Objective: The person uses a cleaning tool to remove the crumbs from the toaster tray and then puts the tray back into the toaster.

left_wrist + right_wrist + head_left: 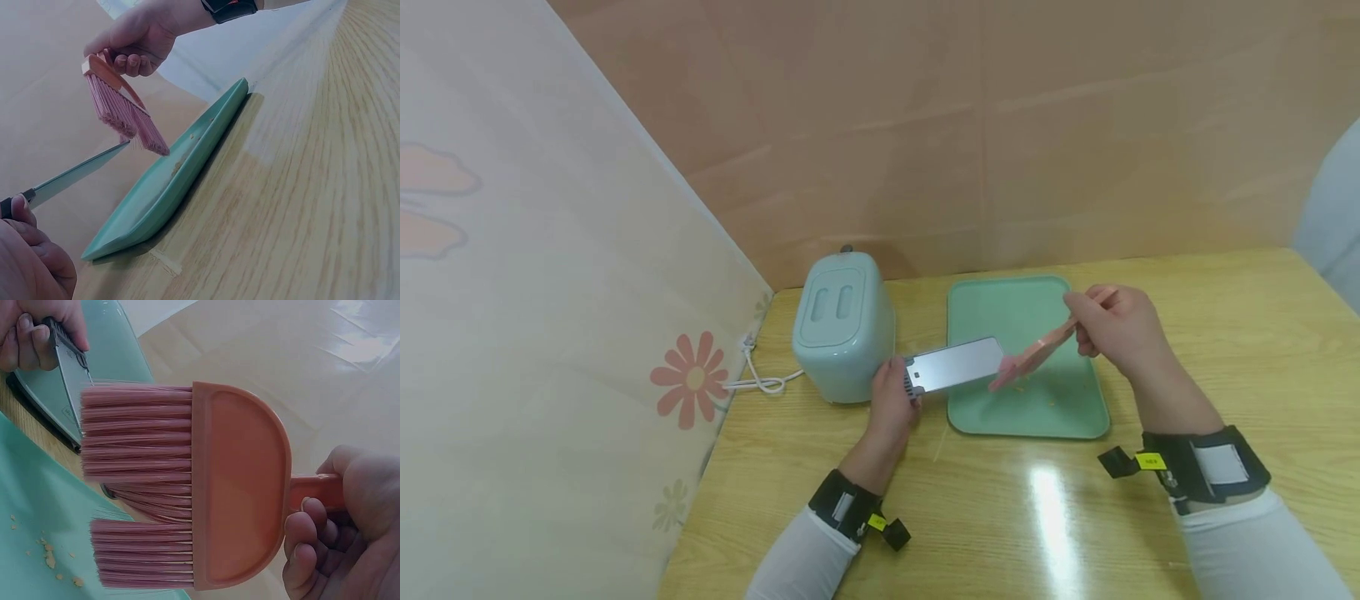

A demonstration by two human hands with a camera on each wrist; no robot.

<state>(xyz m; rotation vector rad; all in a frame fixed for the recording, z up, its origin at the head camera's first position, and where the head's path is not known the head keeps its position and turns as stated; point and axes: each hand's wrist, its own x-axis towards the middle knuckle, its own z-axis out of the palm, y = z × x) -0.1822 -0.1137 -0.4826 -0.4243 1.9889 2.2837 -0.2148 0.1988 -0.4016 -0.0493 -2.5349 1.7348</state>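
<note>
My left hand (892, 400) grips the dark end of a flat silver crumb tray (958, 364), which points right over the green tray (1000, 307). My right hand (1120, 327) holds an orange brush (244, 487) by its short handle. Its pink bristles (134, 437) hang down and meet the far end of the crumb tray in the left wrist view. Small pale crumbs (50, 557) lie on the green tray below. A mint-green toaster (850, 358) stands beside my left hand.
A white cord (767, 383) runs from the toaster towards the flowered wall covering (692, 379) on the left. The wooden table (970, 500) extends in front of the green tray. A tan backdrop (1000, 150) rises behind.
</note>
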